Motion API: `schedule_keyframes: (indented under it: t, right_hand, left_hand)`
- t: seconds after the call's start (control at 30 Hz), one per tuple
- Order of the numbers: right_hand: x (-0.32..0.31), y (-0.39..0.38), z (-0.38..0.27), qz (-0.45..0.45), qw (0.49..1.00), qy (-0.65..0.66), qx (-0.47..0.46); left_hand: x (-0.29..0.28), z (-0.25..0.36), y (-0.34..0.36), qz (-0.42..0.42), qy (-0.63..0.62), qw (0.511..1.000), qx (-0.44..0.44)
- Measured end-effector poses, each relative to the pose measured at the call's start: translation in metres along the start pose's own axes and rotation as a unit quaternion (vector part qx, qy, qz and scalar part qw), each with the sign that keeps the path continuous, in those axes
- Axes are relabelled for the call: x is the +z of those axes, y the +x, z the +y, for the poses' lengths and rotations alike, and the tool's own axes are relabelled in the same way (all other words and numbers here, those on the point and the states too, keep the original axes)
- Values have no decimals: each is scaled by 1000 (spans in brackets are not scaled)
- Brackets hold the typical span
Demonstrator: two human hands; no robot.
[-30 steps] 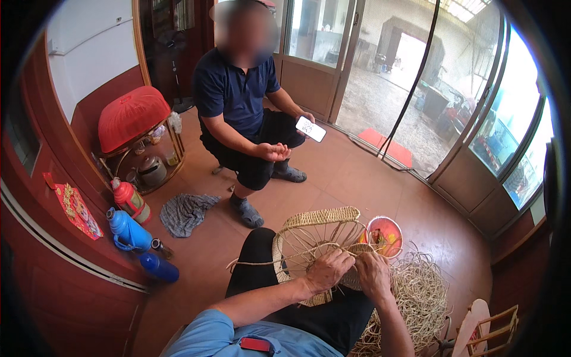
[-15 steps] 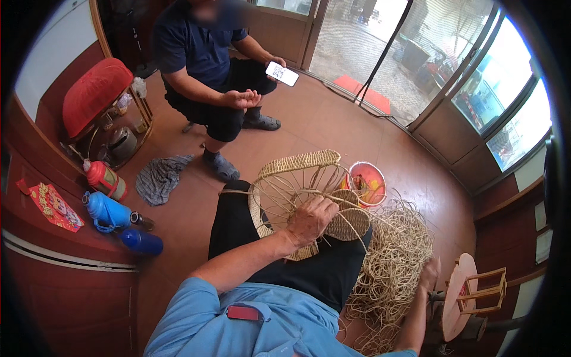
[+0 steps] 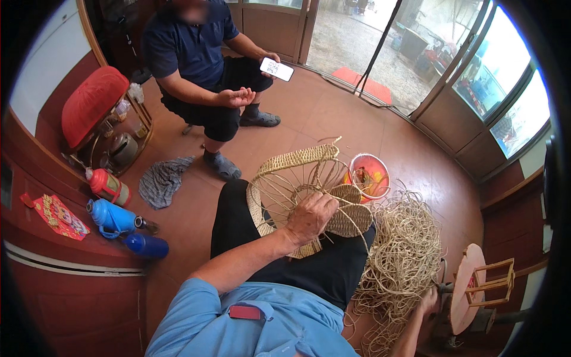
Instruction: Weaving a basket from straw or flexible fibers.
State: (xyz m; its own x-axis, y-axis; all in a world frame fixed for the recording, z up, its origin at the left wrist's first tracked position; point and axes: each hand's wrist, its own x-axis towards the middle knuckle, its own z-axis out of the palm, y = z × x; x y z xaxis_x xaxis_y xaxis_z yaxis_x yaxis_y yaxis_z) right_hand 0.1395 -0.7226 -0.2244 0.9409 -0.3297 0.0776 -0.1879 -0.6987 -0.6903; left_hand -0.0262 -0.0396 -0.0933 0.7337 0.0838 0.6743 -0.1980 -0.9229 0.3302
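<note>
On my lap rests a part-woven straw basket (image 3: pixel 296 160), with a braided band around loose spoke-like cords and rounded, tightly woven lobes (image 3: pixel 351 220) at its right side. My left hand (image 3: pixel 312 219) is closed on cords near the middle of this weaving; its fingertips are partly hidden. To my right lies a big tangled heap of straw cord (image 3: pixel 401 250) on the floor. My right hand (image 3: pixel 428 300) is low at the heap's right edge, fingers curled. What it grips, if anything, is too small to make out.
A bucket (image 3: pixel 370 172) stands beyond the heap. At right is a round wooden board with a small frame (image 3: pixel 467 288). Flasks (image 3: pixel 113 215) and a crumpled cloth (image 3: pixel 165 181) are on the left. Ahead sits another person (image 3: pixel 196 71) holding a phone (image 3: pixel 277 69).
My right hand has moved down along the heap's right side, towards me. My left hand stays on the weaving. The whole view has shifted slightly.
</note>
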Motion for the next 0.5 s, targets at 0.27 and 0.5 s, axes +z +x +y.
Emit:
schedule_keyframes:
  t: [0.27, 0.5]
  right_hand:
    - [155, -156, -431, -191, 859, 43, -473]
    - [191, -187, -491, -332, 760, -48, -556]
  left_hand:
    - [-2, -1, -1, 1, 4, 1000, -10]
    - [-3, -2, -1, -13, 10, 999, -28]
